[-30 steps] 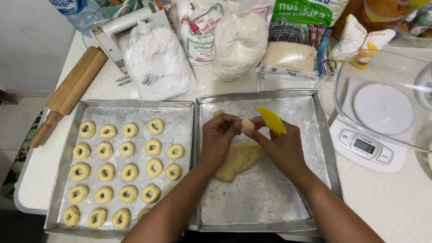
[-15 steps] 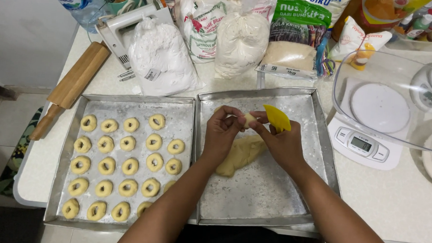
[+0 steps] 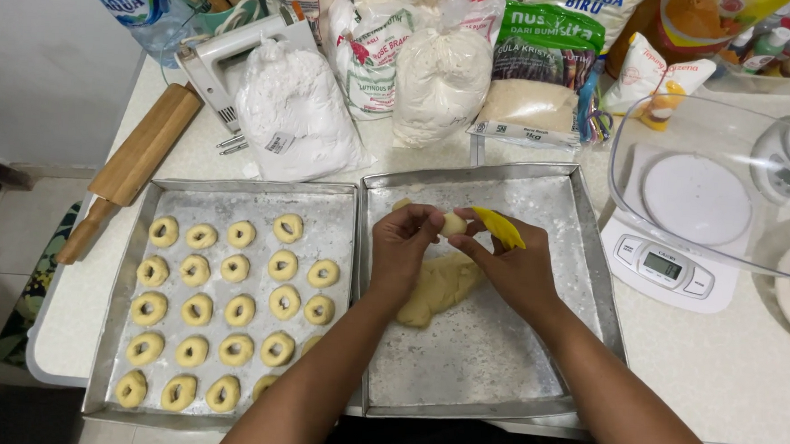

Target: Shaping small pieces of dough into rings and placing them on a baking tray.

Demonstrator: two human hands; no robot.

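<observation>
My left hand (image 3: 403,248) and my right hand (image 3: 512,266) meet over the floured right metal tray (image 3: 582,259). Between their fingertips sits a small ball of pale dough (image 3: 453,223). A yellow plastic scraper (image 3: 499,227) is also held in my right hand. Under the hands lies a larger lump of dough (image 3: 436,289) on the tray. The left metal tray (image 3: 133,235) carries several ring-shaped dough pieces (image 3: 239,309) in rows.
A wooden rolling pin (image 3: 132,165) lies left of the trays. Bags of flour and sugar (image 3: 438,80) and a hand mixer (image 3: 223,60) stand behind them. A white kitchen scale (image 3: 672,264) under a clear bowl (image 3: 713,176) sits to the right.
Both hands stay together over the right tray, working the small dough ball; the scraper has tilted lower. The camera view shifted slightly.
</observation>
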